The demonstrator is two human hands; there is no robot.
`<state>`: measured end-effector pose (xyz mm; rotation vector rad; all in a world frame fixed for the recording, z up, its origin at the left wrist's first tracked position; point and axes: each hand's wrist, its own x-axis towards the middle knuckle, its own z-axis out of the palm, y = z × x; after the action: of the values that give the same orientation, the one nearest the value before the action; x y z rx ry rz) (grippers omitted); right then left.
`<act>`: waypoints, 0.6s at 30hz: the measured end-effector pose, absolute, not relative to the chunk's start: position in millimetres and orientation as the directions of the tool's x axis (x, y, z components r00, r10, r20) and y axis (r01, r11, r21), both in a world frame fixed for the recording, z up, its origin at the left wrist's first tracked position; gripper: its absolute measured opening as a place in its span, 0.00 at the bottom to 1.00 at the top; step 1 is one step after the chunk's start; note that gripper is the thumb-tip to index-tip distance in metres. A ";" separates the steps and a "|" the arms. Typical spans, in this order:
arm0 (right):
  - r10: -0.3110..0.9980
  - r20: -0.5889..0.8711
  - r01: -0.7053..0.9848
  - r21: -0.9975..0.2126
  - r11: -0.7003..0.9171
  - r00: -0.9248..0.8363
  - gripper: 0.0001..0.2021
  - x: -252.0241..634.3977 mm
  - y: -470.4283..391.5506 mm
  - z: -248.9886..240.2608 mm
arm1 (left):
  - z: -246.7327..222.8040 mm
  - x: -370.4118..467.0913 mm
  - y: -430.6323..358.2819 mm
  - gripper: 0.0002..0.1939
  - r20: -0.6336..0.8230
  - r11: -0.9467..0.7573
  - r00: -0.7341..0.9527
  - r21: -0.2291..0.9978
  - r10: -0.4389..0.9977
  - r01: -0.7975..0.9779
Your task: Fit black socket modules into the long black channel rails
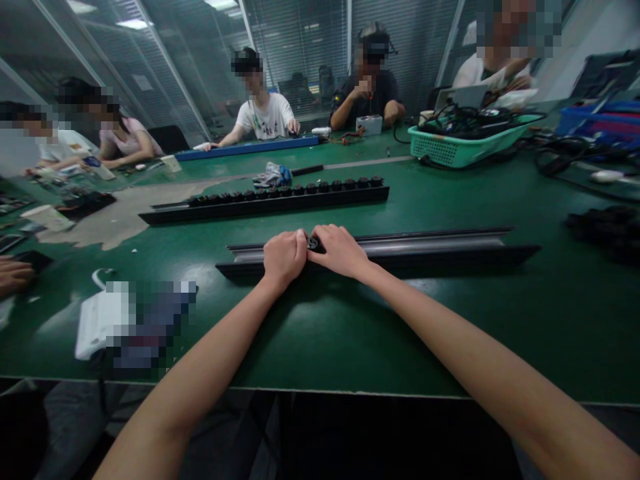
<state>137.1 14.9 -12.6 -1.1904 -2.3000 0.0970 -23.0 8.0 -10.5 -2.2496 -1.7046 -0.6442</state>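
Observation:
A long black channel rail (440,248) lies across the table in front of me, its trough facing up. Near its left part, a small round black piece (314,245) sits between my two hands, partly covered by fingers. My right hand (341,250) pinches this piece from the right, thumb low and fingers curved over it. Closed at the rail just left of the piece, my left hand (286,257) has its thumb up against the piece; its other fingertips are hidden. Farther back is a second black rail (265,204) with several small round black pieces in a row along it.
Behind the rails lie a crumpled blue-grey cloth (273,175) and a green basket (445,145) of cables. A white device (100,320) is at left, black cables (607,230) at right. Several people sit around the table; another person's hand (15,275) rests at the left edge.

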 end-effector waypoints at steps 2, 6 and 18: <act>0.773 0.432 0.730 -0.308 0.610 -0.464 0.14 138.0 15.2 -13.0 | -10.2 -22.8 7.8 0.31 0.486 -0.286 0.219 0.069 0.846 0.956; 0.773 0.420 0.726 -0.308 0.614 -0.476 0.14 138.9 15.3 -13.2 | -9.9 -22.5 7.6 0.31 0.482 -0.282 0.215 0.070 0.849 0.957; 0.787 0.397 0.719 -0.343 0.604 -0.472 0.13 138.8 13.9 -11.9 | -11.2 -23.1 8.5 0.30 0.485 -0.280 0.218 0.059 0.847 0.958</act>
<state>138.8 13.9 -11.9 -1.1890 -2.3114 0.1738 -23.1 8.5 -11.2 -2.2400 -1.7057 -0.6331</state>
